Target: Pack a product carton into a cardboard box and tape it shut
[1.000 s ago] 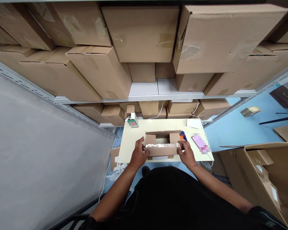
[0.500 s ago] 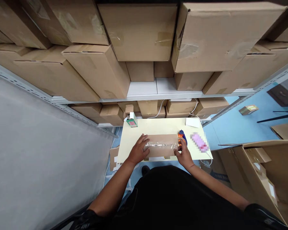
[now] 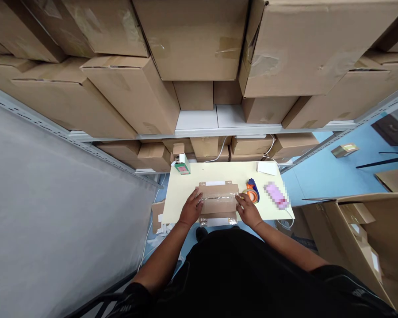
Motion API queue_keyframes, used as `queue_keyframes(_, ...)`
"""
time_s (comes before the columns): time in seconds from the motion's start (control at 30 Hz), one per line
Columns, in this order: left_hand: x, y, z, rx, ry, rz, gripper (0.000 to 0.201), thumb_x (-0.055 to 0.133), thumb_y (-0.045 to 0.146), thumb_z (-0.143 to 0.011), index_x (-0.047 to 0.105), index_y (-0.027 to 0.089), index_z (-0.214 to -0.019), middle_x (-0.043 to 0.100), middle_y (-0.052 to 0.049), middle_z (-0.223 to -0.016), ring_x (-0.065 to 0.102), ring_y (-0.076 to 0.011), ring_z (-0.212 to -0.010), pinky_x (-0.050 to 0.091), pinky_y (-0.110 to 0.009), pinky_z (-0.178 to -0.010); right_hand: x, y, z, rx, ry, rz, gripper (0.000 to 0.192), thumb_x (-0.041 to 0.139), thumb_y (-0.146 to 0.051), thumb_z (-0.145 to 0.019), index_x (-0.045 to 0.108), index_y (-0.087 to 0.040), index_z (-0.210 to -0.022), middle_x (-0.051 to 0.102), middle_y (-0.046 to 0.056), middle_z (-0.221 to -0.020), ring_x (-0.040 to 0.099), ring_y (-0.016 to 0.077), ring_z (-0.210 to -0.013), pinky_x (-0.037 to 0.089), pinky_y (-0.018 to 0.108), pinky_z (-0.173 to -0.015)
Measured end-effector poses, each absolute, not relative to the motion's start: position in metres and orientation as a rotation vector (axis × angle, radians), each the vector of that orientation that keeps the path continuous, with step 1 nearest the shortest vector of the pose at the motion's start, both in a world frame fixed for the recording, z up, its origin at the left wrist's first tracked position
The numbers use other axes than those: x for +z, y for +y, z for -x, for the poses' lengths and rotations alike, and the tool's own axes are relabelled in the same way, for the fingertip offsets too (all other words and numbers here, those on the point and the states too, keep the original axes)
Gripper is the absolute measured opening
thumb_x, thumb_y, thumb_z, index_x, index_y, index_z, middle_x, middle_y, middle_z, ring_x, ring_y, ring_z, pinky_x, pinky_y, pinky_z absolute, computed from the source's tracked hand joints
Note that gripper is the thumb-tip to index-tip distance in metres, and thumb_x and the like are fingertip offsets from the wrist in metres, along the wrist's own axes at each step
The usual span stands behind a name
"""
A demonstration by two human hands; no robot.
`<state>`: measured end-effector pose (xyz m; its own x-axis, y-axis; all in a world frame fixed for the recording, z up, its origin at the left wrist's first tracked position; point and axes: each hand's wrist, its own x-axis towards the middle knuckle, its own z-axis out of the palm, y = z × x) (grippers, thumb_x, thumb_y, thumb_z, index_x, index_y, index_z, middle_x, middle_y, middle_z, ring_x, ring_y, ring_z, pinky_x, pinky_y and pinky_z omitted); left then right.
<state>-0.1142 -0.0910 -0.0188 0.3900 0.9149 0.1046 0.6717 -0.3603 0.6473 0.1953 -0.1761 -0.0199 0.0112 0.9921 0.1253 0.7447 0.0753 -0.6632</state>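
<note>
Grip: L hand (image 3: pixel 191 207) & R hand (image 3: pixel 248 210) part-curled at opp. ends of the carton (image 3: pixel 219 206), can't tell how firm; I see it on the table (image 3: pixel 179 190), open top now covered, so inside's hidden.

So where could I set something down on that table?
On the table, the widest bare patch lies at the back, between the green box and the white item. A smaller one borders the left hand and the table's left edge. The middle and right are crowded, with the carton, right hand, tape dispenser and pink item.
</note>
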Motion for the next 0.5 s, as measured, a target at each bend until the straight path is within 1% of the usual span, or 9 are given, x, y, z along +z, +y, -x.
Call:
queue_keyframes(0.13,-0.020,-0.091,0.116,0.647,1.344,-2.140,0.043,0.046,0.036,-0.105,0.062,0.018,-0.141,0.040,-0.013,-0.168,0.040,-0.0271,-0.154,0.036,-0.051,-0.128,-0.021,-0.177,-0.198,0.576,-1.776,1.712,0.042,0.049,-0.032,-0.101,0.066,-0.024,-0.138,0.057,0.015,-0.145,0.062,0.0305,-0.127,0.053,0.053,-0.112)
queue_keyframes(0.2,-0.021,-0.091,0.116,0.650,1.347,-2.130,0.043,0.046,0.036,-0.105,0.062,0.019,-0.141,0.040,-0.013,-0.168,0.042,-0.0274,-0.154,0.037,-0.052,-0.127,-0.025,-0.177,-0.207,0.599,-1.720,1.719,0.039,0.051,-0.035,-0.100,0.067,-0.025,-0.134,0.060,0.013,-0.140,0.061,0.0299,-0.128,0.053,0.051,-0.110)
queue_keyframes(0.23,-0.021,-0.091,0.117,0.648,1.348,-2.125,0.043,0.047,0.037,-0.104,0.062,0.020,-0.141,0.041,-0.012,-0.167,0.042,-0.0274,-0.153,0.038,-0.052,-0.127,-0.027,-0.175,-0.214,0.602,-1.663,1.759,0.037,0.051,-0.036,-0.099,0.067,-0.024,-0.131,0.063,0.013,-0.135,0.062,0.0294,-0.125,0.054,0.050,-0.107)
queue_keyframes(0.33,-0.021,-0.090,0.117,0.642,1.346,-2.120,0.044,0.049,0.038,-0.104,0.062,0.020,-0.142,0.043,-0.012,-0.166,0.044,-0.0274,-0.152,0.039,-0.052,-0.126,-0.037,-0.164,-0.244,0.571,-1.394,2.095,0.035,0.052,-0.040,-0.096,0.064,-0.021,-0.122,0.066,0.012,-0.116,0.067,0.0288,-0.110,0.057,0.045,-0.096)
queue_keyframes(0.4,-0.019,-0.089,0.117,0.635,1.351,-2.126,0.044,0.048,0.038,-0.104,0.062,0.020,-0.142,0.043,-0.012,-0.166,0.043,-0.0271,-0.153,0.039,-0.051,-0.126,-0.045,-0.150,-0.265,0.594,-1.255,2.394,0.041,0.061,-0.041,-0.089,0.063,-0.018,-0.123,0.064,0.016,-0.119,0.067,0.0319,-0.112,0.056,0.043,-0.094)
queue_keyframes(0.5,-0.016,-0.090,0.116,0.597,1.372,-2.135,0.045,0.047,0.039,-0.105,0.063,0.019,-0.142,0.042,-0.013,-0.167,0.044,-0.0263,-0.152,0.040,-0.049,-0.126,-0.061,-0.124,-0.285,0.851,-1.124,2.648,0.053,0.070,-0.043,-0.081,0.061,-0.016,-0.126,0.063,0.022,-0.124,0.068,0.0360,-0.113,0.055,0.043,-0.091)
